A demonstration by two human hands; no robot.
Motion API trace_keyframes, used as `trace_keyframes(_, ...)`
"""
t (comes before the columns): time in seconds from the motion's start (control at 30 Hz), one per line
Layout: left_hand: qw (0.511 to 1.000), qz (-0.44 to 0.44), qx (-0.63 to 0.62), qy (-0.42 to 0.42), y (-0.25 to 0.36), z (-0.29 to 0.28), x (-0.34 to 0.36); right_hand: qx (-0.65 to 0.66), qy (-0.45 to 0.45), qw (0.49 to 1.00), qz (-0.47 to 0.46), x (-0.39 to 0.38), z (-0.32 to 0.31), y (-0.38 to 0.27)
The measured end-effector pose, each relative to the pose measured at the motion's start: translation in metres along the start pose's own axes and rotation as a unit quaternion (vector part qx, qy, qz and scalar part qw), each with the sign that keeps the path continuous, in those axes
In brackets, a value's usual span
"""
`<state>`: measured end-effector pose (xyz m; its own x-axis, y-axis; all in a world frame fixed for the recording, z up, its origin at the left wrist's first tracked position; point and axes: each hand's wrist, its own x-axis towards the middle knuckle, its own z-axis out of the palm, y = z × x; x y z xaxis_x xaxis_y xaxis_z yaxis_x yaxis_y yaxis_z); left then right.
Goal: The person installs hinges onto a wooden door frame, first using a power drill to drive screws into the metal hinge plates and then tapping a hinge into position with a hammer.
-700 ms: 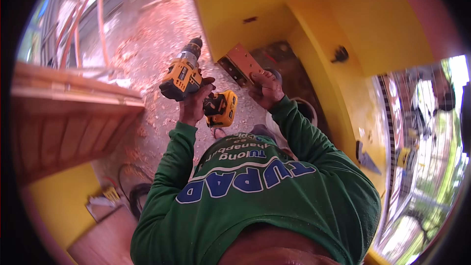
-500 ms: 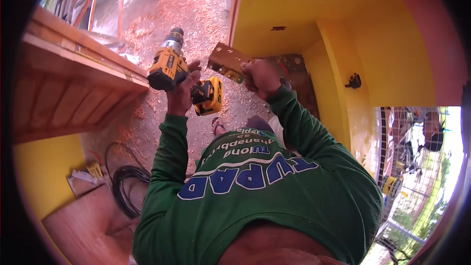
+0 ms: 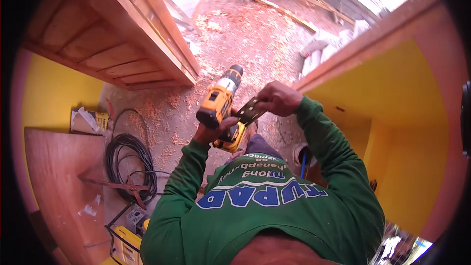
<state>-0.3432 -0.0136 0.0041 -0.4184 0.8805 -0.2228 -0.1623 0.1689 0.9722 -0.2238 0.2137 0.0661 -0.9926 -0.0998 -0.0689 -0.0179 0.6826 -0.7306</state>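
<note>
A yellow-and-black cordless drill (image 3: pixel 217 101) is gripped in my left hand (image 3: pixel 216 130), its chuck pointing up and slightly right in the picture and its yellow battery (image 3: pixel 230 141) below the hand. Just right of the drill, my right hand (image 3: pixel 278 99) pinches a flat metal hinge plate (image 3: pixel 250 111) with holes in it. The plate's lower end sits by my left fingers; whether they touch it I cannot tell.
An open wooden panelled door (image 3: pixel 113 44) is at upper left, a frame post (image 3: pixel 373 29) at right. Beyond lie shavings (image 3: pixel 221 19) and sacks (image 3: pixel 324 44). A cable coil (image 3: pixel 127 149), leaning board (image 3: pixel 59 176) and yellow machine (image 3: pixel 125 245) are at lower left; yellow walls (image 3: pixel 407 157) flank me.
The view has swung toward the doorway and outside floor. The drill sits lower and further right in the picture. My right hand has turned, bringing the hinge plate close beside the drill.
</note>
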Motion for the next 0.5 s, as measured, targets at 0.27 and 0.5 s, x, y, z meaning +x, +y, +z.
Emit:
trace_keyframes(0.27,0.975,0.077,0.096,0.184,0.048,-0.030,0.098,0.092,-0.040,0.990,-0.096,0.161,-0.105,0.064)
trace_keyframes(0.5,0.927,0.071,0.012,0.369,0.115,-0.070,0.145,0.463,0.074,0.883,-0.001,0.266,-0.101,0.109)
